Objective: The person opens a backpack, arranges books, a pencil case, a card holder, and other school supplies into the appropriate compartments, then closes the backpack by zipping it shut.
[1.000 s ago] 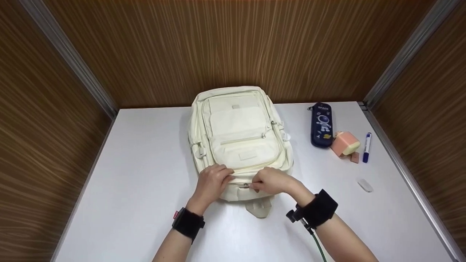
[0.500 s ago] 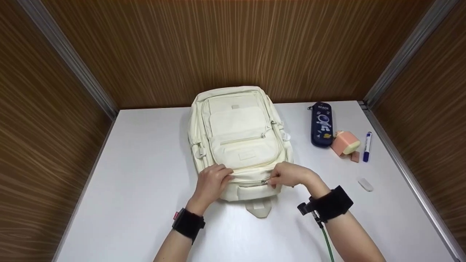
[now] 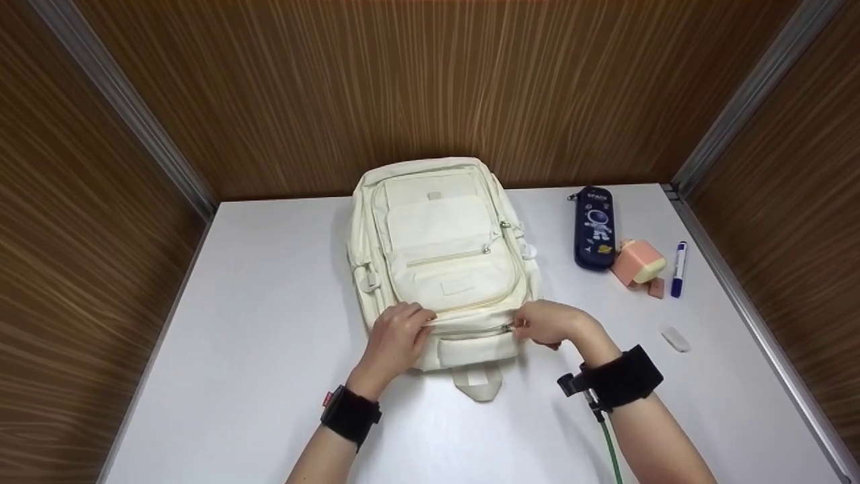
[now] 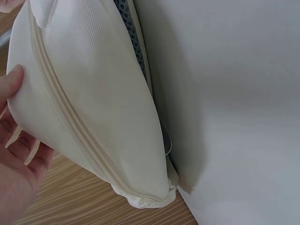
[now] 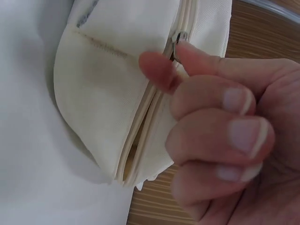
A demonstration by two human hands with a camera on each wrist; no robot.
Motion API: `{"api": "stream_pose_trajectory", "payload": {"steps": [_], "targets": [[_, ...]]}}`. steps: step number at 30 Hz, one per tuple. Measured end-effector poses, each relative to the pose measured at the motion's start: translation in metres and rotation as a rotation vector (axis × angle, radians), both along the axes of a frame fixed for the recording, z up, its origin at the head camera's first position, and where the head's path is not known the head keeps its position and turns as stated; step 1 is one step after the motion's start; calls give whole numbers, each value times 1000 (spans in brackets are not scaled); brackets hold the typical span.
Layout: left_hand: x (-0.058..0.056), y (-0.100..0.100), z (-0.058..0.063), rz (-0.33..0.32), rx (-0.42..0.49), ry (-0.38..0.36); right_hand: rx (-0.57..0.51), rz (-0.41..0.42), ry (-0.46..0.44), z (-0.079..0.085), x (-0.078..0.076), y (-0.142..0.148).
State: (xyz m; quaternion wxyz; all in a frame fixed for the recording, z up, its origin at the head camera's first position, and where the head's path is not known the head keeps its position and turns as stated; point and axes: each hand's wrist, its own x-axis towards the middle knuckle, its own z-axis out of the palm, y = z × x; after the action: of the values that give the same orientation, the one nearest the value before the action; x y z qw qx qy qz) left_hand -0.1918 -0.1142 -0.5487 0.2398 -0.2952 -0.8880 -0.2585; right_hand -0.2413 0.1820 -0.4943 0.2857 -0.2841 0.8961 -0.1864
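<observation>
A cream backpack [image 3: 440, 222] lies on its back on the white table, its top end towards the back wall. My left hand [image 3: 398, 336] grips the fabric above the zip near the bag's front end; in the left wrist view the thumb lies on one face of the cloth and the fingers behind it. At the right end of that zip, my right hand [image 3: 549, 323] pinches the metal zipper pull [image 5: 179, 38] between thumb and forefinger, its other fingers curled. On one side of the slider the zip teeth [image 5: 136, 147] stand apart, leaving a narrow gap.
Right of the backpack lie a dark blue pencil case [image 3: 594, 228], a pink and yellow cube-shaped object [image 3: 637, 262], a small brownish-pink block [image 3: 656, 288], a blue-and-white marker [image 3: 678, 270] and a white eraser-like piece [image 3: 674, 339]. Wood-grain walls [image 3: 430, 87] enclose the table.
My right hand has moved to the right along the zip with the zipper pull, from near the middle to the bag's right side. The left hand has stayed almost in place.
</observation>
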Motion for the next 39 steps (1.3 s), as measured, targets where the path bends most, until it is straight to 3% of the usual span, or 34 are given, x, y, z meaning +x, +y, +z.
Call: {"api": "stream_pose_trajectory", "payload": {"steps": [4,10,17,23,33,39], "targets": [[1,13,0,-36,-79,-25,77,-70,120,0,8,-9],[0,32,-3,6,-217,4,119,-126,290,-7,12,-21],[-3,36,-3,44,-161,36,30,-110,402,-9,14,-12],[-6,35,-4,32,-157,53,-5,-84,416,-9,14,1],[-5,35,-7,27,-139,45,-17,-136,351,-14,6,24],[-4,36,-9,7,-137,42,7,-185,365,-18,-3,36]]}}
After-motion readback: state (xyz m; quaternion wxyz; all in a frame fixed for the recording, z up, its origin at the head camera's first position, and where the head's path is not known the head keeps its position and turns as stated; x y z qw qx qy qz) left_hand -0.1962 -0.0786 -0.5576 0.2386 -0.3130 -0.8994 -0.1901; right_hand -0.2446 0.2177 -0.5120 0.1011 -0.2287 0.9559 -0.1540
